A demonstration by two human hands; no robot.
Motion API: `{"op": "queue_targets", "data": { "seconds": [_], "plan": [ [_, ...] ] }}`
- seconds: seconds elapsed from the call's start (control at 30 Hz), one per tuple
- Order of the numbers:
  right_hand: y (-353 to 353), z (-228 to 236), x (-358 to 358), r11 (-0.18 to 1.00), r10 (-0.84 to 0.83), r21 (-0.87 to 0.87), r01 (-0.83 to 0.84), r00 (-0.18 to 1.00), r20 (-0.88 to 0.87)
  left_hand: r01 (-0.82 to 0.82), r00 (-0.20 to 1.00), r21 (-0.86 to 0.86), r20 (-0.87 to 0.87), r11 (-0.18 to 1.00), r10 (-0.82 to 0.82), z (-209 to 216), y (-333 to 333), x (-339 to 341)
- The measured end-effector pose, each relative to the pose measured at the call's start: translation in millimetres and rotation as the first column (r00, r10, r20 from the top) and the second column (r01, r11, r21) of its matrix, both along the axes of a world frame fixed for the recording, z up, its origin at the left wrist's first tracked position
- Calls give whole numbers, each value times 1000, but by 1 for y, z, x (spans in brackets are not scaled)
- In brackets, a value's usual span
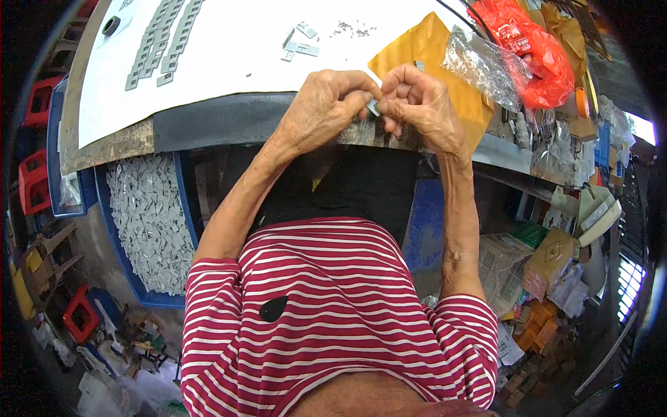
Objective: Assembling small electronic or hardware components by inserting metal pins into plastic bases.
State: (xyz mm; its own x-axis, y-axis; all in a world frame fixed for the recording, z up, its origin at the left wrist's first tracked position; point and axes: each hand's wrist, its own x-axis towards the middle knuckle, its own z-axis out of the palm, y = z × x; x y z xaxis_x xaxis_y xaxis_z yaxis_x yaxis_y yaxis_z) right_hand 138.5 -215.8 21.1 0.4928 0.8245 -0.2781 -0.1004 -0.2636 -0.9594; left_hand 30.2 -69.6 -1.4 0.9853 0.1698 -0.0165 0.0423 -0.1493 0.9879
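From here I see my left hand (336, 104) and right hand (421, 104), nearly closed, pinching one small grey piece (373, 108) by the near edge of the desk (121, 146), perhaps because it is tiny. Past it lie loose grey pieces (306, 49), then neat grey rows (154, 47), maybe to stay tidy.

markings noted, no wording clearly legible; red plastic bag (556, 69), beyond and right of the grip (373, 108): pale printing, distorted by creases; white sheet (236, 55), far left corner, well apart from the grip: printed patch (126, 3) resembling a square code, cut by the view's edge; cardboard box (549, 264), below and right of the grip: dark marks, too small to tell
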Motion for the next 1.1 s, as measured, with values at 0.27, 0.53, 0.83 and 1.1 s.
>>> {"op": "queue_targets", "data": {
  "seconds": [0.27, 0.53, 0.83, 1.1],
  "plan": [
    [3, -17, -13, 959, -259, 124, 256, 966, 8, -62, 998, -157, -23, 986, 59, -6, 2, 2],
    [6, -7, -7, 968, -239, 95, 233, 970, 52, -94, 975, 210, 218, 973, 47, -4, 6, 3],
    [7, -3, -5, 980, -195, 66, 187, 970, 144, -125, 926, 491, 371, 862, -77, -4, 13, 8],
    [9, -9, -3, 975, -196, 124, 185, 977, 80, -135, 927, 506, 368, 852, -72, -5, 20, 8]
  ]
}}
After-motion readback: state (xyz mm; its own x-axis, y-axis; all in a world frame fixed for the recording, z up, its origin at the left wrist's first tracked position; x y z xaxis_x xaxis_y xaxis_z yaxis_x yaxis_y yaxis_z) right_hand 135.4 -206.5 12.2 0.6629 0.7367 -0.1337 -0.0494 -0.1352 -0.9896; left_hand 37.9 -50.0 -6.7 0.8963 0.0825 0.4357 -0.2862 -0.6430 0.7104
